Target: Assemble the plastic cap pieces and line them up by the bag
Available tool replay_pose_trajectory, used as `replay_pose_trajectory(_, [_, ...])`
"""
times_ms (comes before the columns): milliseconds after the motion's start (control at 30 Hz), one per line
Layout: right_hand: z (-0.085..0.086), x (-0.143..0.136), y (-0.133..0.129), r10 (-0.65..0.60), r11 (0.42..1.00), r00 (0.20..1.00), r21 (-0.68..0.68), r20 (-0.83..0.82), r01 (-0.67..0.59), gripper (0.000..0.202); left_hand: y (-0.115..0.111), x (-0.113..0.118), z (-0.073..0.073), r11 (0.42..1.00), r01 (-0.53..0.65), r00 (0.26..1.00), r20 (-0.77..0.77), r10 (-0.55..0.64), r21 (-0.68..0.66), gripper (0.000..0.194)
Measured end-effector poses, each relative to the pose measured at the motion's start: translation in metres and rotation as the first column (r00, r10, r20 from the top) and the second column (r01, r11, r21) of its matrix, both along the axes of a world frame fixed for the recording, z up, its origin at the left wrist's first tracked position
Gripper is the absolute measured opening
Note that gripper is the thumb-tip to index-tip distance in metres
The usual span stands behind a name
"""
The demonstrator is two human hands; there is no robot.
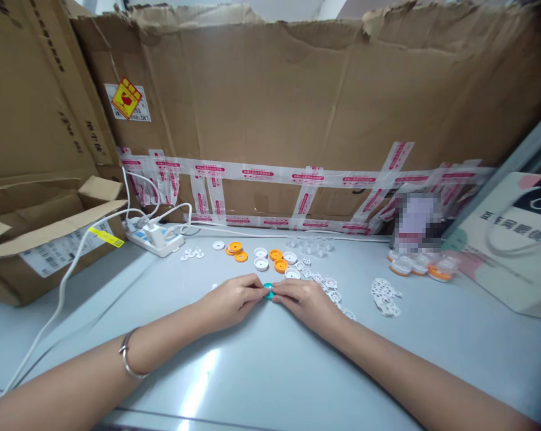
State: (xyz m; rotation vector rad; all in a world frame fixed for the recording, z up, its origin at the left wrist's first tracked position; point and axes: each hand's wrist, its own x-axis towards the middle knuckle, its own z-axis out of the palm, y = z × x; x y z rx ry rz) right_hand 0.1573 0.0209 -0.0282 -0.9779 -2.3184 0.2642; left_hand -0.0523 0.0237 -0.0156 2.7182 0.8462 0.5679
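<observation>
A small teal round piece sits between my two hands near the middle of the table. My left hand pinches it from the left side, and my right hand grips it from the right. Fingers cover part of the piece, so its details are hidden. Just beyond my hands lie white round cups and orange round cups. White flat cut-out pieces are strewn beside my right hand. Farther left are orange discs and a white disc.
Clear domed caps and small white pieces lie farther back. A pile of white cut-outs and assembled orange-and-white pieces are at right. A power strip, open carton and large cardboard wall border the table.
</observation>
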Motion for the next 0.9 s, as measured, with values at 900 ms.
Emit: replay_pose_trajectory(900, [0.015, 0.002, 0.000, -0.006, 0.995, 1.000, -0.096, 0.015, 0.007, 0.012, 0.034, -0.043, 0.045, 0.986, -0.169, 0.983, -0.067, 0.169, 0.006, 0.021])
